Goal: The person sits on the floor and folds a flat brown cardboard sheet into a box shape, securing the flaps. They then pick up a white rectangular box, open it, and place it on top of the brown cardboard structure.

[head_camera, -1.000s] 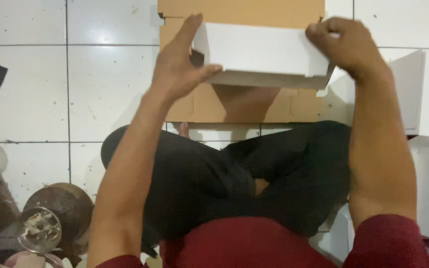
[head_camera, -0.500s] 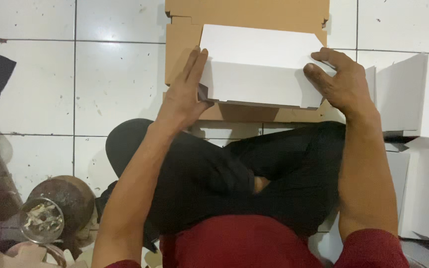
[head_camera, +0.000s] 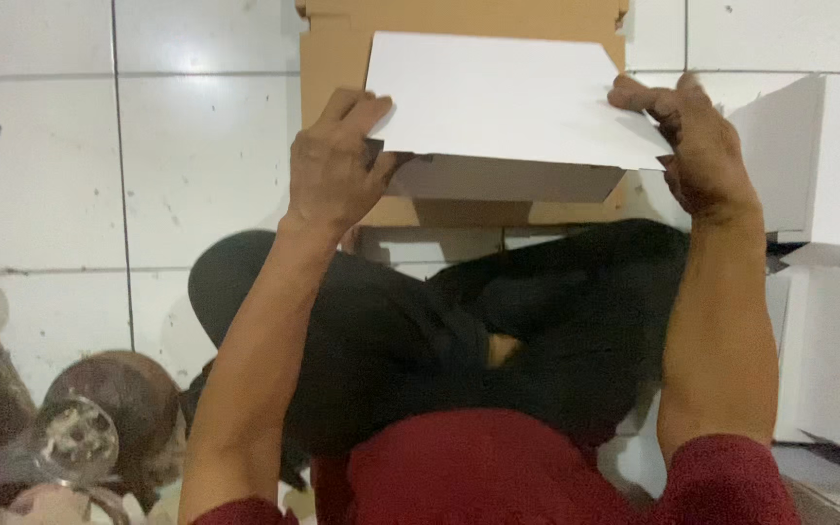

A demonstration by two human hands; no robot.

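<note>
A white cardboard box (head_camera: 507, 117) is held up in front of me, above my crossed legs in black trousers. My left hand (head_camera: 337, 165) grips its left end, thumb on the top flap. My right hand (head_camera: 697, 146) grips its right end, fingers curled over the flap's corner. The top flap lies tilted over the box body, whose front wall shows in shadow beneath it. Behind the box lies a flat brown cardboard sheet (head_camera: 342, 58) on the tiled floor.
More white boxes (head_camera: 828, 194) stand at the right, close to my right arm. A brown round pot and a glass object (head_camera: 80, 433) sit at the lower left. White floor tiles (head_camera: 51, 175) spread to the left.
The box has been turned so its broad white flap now faces up and lies over the body. Both hands shifted along its ends but kept hold.
</note>
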